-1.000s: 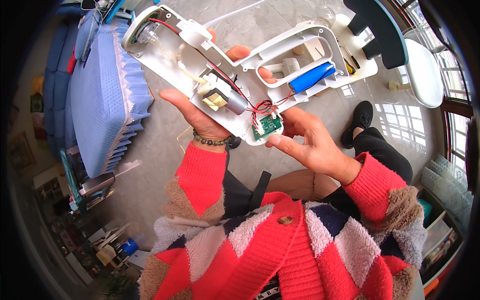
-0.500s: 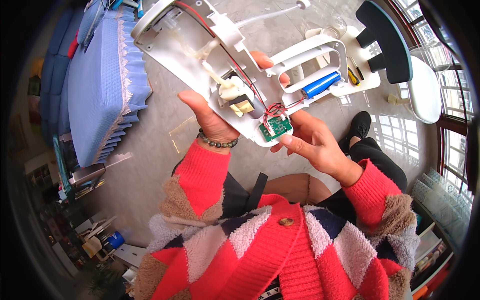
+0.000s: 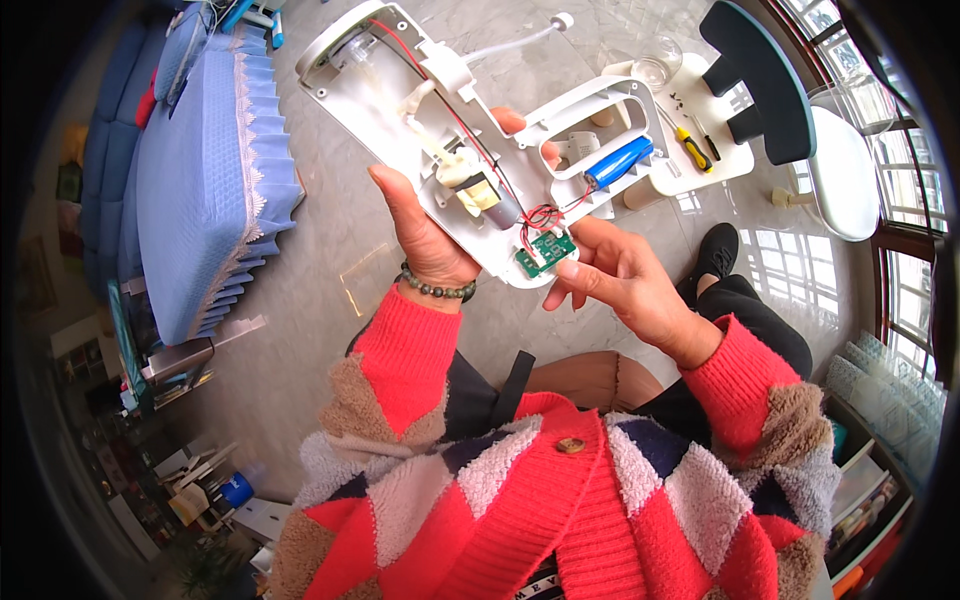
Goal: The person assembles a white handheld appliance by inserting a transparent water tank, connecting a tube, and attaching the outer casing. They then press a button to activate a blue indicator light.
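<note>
My left hand (image 3: 425, 235) is wrapped under an opened white plastic housing (image 3: 365, 120), its thumb along the near side and fingertips showing beyond the far edge. Inside the housing sit a small motor (image 3: 497, 208) with a cream-coloured pump part (image 3: 457, 170), pale tubing, and red and black wires (image 3: 543, 217). A blue cylindrical battery (image 3: 618, 164) lies in the handle part. With its thumb on the edge of a green circuit board (image 3: 546, 254), my right hand (image 3: 625, 280) pinches the housing's near end; its other fingers are partly hidden. A thin white tube (image 3: 510, 44) sticks out from the far side.
A white stool top (image 3: 725, 165) to the right carries a yellow-and-black screwdriver (image 3: 692, 150), a thin dark screwdriver (image 3: 708, 135), small screws (image 3: 677, 101) and a clear glass bowl (image 3: 655, 68). A dark chair back (image 3: 765, 80) stands beside it. Left is a blue-covered bed (image 3: 205, 170).
The housing has turned and tipped slightly: its far end moved right, its handle part left. More of the stool top and its screws now show. Both hands keep hold.
</note>
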Available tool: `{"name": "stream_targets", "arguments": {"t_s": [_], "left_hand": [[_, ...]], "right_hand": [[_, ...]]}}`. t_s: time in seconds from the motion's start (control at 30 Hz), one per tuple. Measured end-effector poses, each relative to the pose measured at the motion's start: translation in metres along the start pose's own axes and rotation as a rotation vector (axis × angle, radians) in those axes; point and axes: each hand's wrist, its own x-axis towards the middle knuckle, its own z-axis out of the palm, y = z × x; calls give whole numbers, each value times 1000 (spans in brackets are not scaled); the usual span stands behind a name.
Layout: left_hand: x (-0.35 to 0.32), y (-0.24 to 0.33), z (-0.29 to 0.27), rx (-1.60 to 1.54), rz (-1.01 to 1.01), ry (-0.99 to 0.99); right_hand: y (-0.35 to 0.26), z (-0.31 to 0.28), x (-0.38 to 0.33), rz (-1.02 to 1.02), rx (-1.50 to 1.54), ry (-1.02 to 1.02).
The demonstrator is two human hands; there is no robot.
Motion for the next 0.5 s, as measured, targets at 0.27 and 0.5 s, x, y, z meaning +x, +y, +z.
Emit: {"name": "stream_targets", "arguments": {"t_s": [0.27, 0.5], "left_hand": [[3, -4, 2, -14, -36, 165], [8, -6, -4, 30, -140, 278]], "right_hand": [[-3, -2, 2, -7, 30, 57], [0, -9, 7, 79, 93, 77]]}}
